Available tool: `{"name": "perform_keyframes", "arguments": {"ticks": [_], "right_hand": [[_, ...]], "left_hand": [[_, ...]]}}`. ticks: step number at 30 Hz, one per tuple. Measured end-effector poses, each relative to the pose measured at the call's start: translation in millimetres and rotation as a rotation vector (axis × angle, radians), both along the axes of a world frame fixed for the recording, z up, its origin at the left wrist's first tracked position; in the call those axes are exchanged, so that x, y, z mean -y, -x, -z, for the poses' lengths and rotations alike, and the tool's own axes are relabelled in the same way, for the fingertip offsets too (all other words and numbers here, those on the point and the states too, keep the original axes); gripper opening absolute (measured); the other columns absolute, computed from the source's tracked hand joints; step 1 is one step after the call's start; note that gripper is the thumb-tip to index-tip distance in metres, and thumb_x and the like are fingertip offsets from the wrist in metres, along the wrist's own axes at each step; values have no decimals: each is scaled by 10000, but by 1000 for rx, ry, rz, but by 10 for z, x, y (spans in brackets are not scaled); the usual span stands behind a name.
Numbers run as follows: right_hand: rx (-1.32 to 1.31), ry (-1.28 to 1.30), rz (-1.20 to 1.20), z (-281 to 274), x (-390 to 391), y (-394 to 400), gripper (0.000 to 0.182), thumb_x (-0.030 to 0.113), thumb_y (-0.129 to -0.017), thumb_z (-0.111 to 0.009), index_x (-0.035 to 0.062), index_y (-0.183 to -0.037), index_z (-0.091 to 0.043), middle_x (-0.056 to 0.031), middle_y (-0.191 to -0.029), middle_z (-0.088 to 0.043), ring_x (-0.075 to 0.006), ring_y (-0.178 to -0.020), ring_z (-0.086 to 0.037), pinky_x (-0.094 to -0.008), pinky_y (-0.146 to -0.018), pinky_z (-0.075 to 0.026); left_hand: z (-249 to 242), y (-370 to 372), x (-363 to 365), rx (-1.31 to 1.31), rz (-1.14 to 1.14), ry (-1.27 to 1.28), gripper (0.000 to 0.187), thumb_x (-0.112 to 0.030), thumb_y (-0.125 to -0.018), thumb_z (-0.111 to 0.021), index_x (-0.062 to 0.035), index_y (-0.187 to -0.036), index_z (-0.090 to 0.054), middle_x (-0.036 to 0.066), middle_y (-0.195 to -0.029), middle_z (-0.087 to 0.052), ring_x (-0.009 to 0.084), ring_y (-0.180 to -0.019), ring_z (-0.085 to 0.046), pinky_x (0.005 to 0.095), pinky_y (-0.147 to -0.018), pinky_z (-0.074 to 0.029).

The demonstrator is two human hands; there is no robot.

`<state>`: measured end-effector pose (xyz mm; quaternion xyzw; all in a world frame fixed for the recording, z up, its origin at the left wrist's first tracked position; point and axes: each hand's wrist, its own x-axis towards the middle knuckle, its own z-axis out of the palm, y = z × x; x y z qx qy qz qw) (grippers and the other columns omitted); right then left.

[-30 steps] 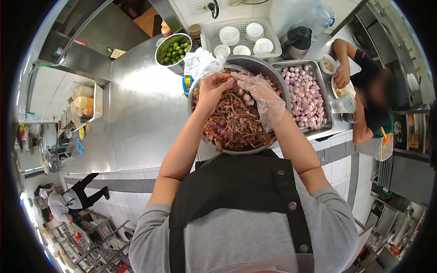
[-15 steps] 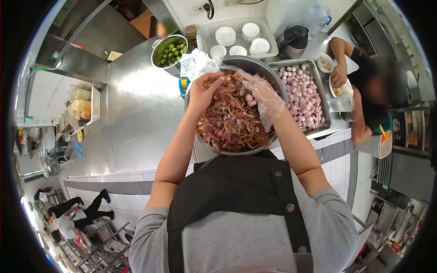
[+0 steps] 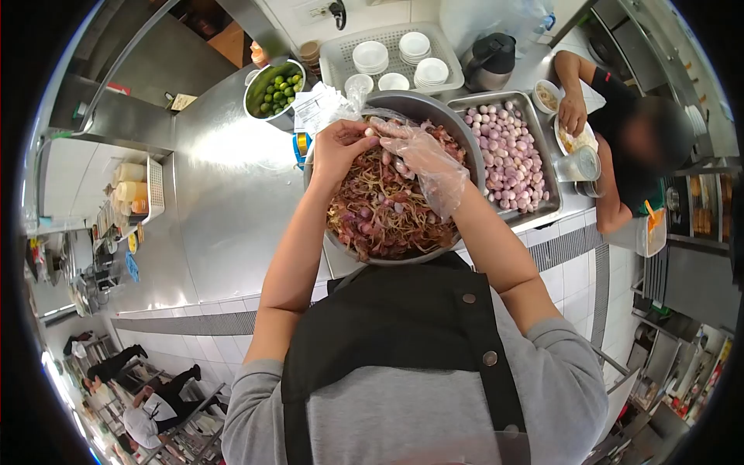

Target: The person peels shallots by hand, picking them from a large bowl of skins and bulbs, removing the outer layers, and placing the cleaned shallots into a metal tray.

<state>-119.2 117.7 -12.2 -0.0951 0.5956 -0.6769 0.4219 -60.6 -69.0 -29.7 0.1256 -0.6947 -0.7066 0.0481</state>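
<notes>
A large grey basin (image 3: 474, 147) is filled with shallot skins and roots (image 3: 380, 209), with some shallots among them. Over its far side, my bare left hand (image 3: 339, 151) pinches a small pale shallot (image 3: 370, 132) between thumb and fingers. My right hand (image 3: 422, 155), in a clear plastic glove, meets it at the fingertips. Its fingers are curled around several shallots (image 3: 401, 166), partly hidden beneath the glove. To the right, a metal tray (image 3: 556, 194) holds many peeled, pinkish-white shallots (image 3: 508, 151).
Left of the basin lie a blue-and-yellow tape roll (image 3: 301, 146) and papers (image 3: 316, 108), near a pot (image 3: 249, 101) of green limes. Behind stands a basket (image 3: 333, 58) of white bowls beside a thermos jug (image 3: 490, 62). At right, a person (image 3: 620, 132) reaches into a plate (image 3: 590, 139).
Both hands have drawn closer together, the gloved right hand shifting left toward the left fingertips. A pale shallot now shows between the left fingers. The camera view has shifted slightly.
</notes>
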Motion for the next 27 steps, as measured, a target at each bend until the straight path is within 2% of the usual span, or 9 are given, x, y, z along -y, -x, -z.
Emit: {"name": "perform_keyframes", "arguments": {"ticks": [6, 8, 12, 14, 15, 17, 20, 24, 27], "right_hand": [[-75, -44, -36, 32, -33, 15, 425, 187, -985, -613, 174, -1409, -580, 14, -701, -576, -57, -498, -427, -215, -448, -337], [-114, -62, -43, 51, -31, -26, 426, 184, -985, -612, 167, -1409, -581, 18, -696, -572, -58, -505, -429, -217, -459, -343], [-319, -82, -6, 143, 25, -47, 375, 189, -1002, -579, 146, -1372, -617, 19, -770, -587, -60, -612, -466, -228, -506, -372], [-480, -53, -20, 300, 41, 23, 396, 235, -1007, -571, 235, -1402, -595, 64, -759, -474, -44, -638, -397, -199, -515, -327], [-480, -52, -23, 226, 25, 12, 396, 235, -1007, -571, 235, -1402, -595, 64, -759, -474, -44, -638, -397, -199, -515, -327], [-80, -75, 5, 2, -20, -1, 350, 200, -1013, -555, 152, -1350, -638, 41, -766, -530, -60, -605, -445, -217, -518, -374], [-63, -14, 37, 205, -51, 45, 363, 213, -1014, -556, 163, -1367, -623, 35, -741, -506, -58, -585, -427, -208, -503, -360], [-120, -63, 55, 179, -57, 19, 392, 216, -1007, -570, 184, -1397, -594, 28, -730, -520, -58, -552, -417, -206, -476, -341], [-30, -61, -7, 148, -36, -1, 425, 206, -1001, -579, 196, -1426, -564, 31, -718, -527, -57, -526, -410, -210, -459, -333]], "left_hand": [[6, -17, 3, 28, -1, -11, 244, -6, -831, -784, 60, -1030, -659, 110, -974, -717, 135, -867, -685, 249, -801, -561], [70, -14, -4, 22, -36, -1, 250, -24, -804, -817, 54, -998, -679, 102, -915, -728, 131, -787, -684, 248, -739, -565], [116, -51, -25, 54, -48, -65, 235, -56, -849, -786, 66, -1014, -672, 116, -943, -727, 136, -833, -693, 256, -789, -572], [148, -27, -23, 53, -47, -75, 242, -49, -848, -784, 68, -1029, -672, 119, -961, -729, 140, -833, -696, 258, -792, -575], [139, -37, -29, 53, -51, -75, 242, -49, -848, -784, 68, -1029, -672, 119, -961, -729, 140, -833, -696, 258, -792, -575], [103, -41, -35, 31, -44, -108, 262, -33, -842, -783, 72, -1056, -672, 124, -977, -730, 146, -860, -699, 261, -811, -573], [103, -51, -31, -21, -19, -135, 280, -21, -841, -778, 75, -1081, -671, 133, -1006, -727, 151, -890, -698, 264, -836, -566], [88, -54, -24, -7, -32, -101, 288, -10, -845, -765, 77, -1102, -669, 136, -1036, -722, 152, -924, -693, 265, -851, -558], [124, -64, -2, -11, -44, -157, 310, -5, -851, -753, 73, -1135, -656, 129, -1050, -719, 147, -934, -688, 260, -844, -555]]}}
